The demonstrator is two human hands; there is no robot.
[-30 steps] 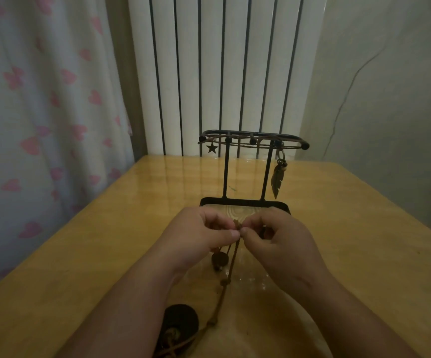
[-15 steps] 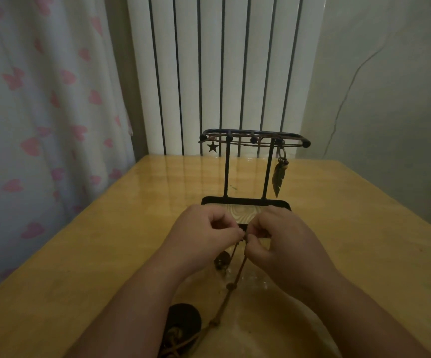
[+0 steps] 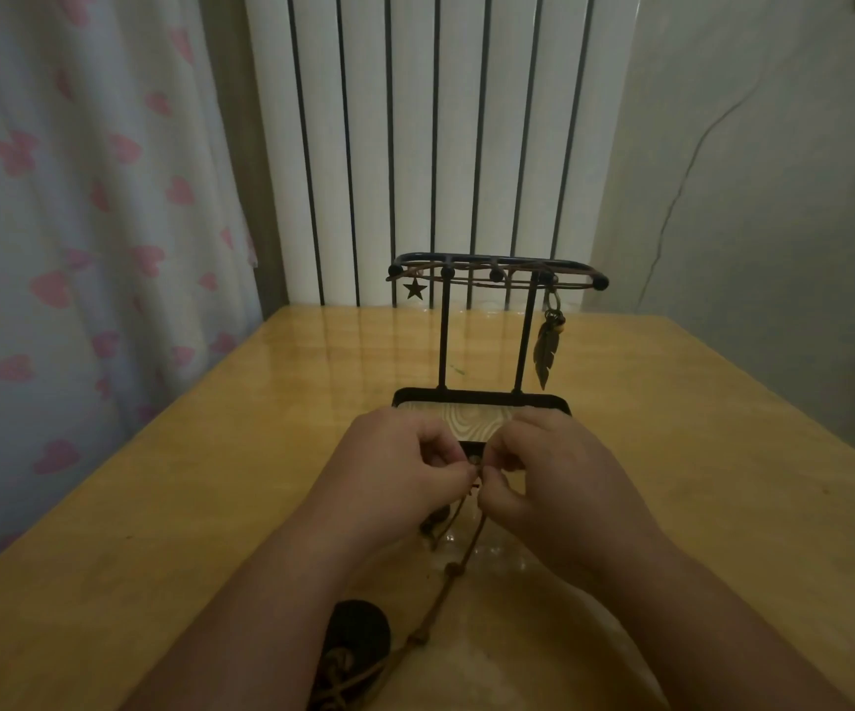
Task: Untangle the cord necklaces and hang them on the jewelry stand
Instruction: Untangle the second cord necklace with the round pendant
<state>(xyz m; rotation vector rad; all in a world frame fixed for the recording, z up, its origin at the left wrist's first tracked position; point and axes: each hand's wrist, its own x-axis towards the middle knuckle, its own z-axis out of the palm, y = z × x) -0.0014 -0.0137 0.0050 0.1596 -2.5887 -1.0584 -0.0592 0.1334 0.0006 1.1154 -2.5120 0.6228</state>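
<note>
A black metal jewelry stand (image 3: pixel 482 397) stands at the table's middle, just beyond my hands. Cord necklaces lie along its top rail, with a star charm (image 3: pixel 414 288) at the left and a feather pendant (image 3: pixel 546 354) hanging at the right. My left hand (image 3: pixel 400 477) and my right hand (image 3: pixel 564 479) meet in front of the stand's base, and both pinch a brown cord necklace (image 3: pixel 459 572) at one spot. The knotted cord hangs down from my fingers toward me, to a tangle (image 3: pixel 343 669) beside a dark round piece (image 3: pixel 359 628).
The wooden table (image 3: pixel 200 505) has a glossy top. A white radiator (image 3: pixel 435 146) stands behind its far edge, a curtain with pink hearts (image 3: pixel 82 223) hangs at the left, and a plain wall (image 3: pixel 774 197) is at the right.
My hands have kept pinching the cord and stayed in front of the stand's base; the fingers have shifted a little along the cord.
</note>
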